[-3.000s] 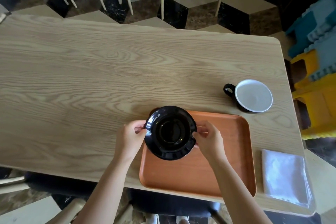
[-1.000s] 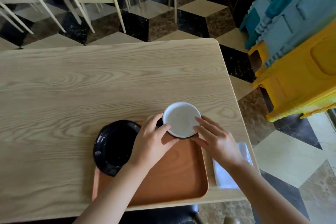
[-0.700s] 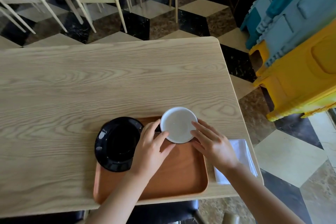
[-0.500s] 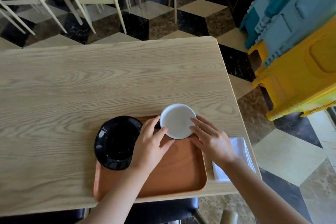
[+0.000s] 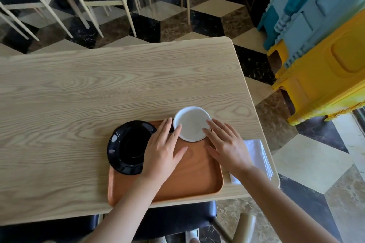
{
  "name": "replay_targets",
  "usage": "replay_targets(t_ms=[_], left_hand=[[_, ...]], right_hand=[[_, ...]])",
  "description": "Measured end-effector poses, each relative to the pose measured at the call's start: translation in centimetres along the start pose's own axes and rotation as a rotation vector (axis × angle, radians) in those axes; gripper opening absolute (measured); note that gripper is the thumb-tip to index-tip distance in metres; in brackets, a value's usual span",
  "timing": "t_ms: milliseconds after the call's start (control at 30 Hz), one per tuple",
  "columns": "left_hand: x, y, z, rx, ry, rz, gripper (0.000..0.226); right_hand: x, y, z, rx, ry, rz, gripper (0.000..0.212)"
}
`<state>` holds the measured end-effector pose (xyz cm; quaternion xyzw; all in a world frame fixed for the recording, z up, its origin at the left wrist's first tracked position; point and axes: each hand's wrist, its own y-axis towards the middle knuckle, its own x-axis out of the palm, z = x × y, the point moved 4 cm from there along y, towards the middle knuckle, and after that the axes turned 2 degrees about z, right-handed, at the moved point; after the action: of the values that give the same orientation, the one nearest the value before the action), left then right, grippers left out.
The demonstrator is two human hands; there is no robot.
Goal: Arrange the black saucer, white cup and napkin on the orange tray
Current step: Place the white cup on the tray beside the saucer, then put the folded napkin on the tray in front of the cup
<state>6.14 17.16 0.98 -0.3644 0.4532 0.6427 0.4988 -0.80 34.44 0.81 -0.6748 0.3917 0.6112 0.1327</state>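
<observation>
Orange tray (image 5: 189, 175) is shown near the table (image 5: 98, 85) front edge in the head view. The black saucer (image 5: 128, 147) overhangs its far left corner, and the white cup (image 5: 192, 123) sits at its far rim. The cup is flanked by the left hand (image 5: 162, 154) and right hand (image 5: 227, 146), fingers spread and loose; no firm grip is seen. The napkin (image 5: 256, 154) lies off the tray, right. An overhanging saucer may be tipped if nudged.

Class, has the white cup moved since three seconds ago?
Yes. The white cup has shifted from the bare wooden table onto the orange tray, at its far right corner.
</observation>
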Motion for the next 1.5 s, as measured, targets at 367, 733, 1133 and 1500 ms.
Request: replay_targets(t_ms=[367,733,1133,1500], left_hand=[[2.5,-2.4,10.9,0.284,0.009,-0.222,0.045],[6.3,-1.9,14.9,-0.065,-0.107,-0.421,0.028],[5.9,-0.9,13.6,-0.668,-0.797,-0.393,0.022],[2.4,-2.1,9.4,-0.749,-1.231,-0.476,0.024]], right_hand=[[-2.9,-8.2,3.3,0.346,-0.124,-0.014,0.045],[-2.2,-11.9,5.4,0.67,0.035,-0.109,0.054],[-2.2,-12.2,5.4,0.894,0.391,0.06,0.046],[-2.3,-10.1,4.3,1.027,0.82,-0.06,0.031]])
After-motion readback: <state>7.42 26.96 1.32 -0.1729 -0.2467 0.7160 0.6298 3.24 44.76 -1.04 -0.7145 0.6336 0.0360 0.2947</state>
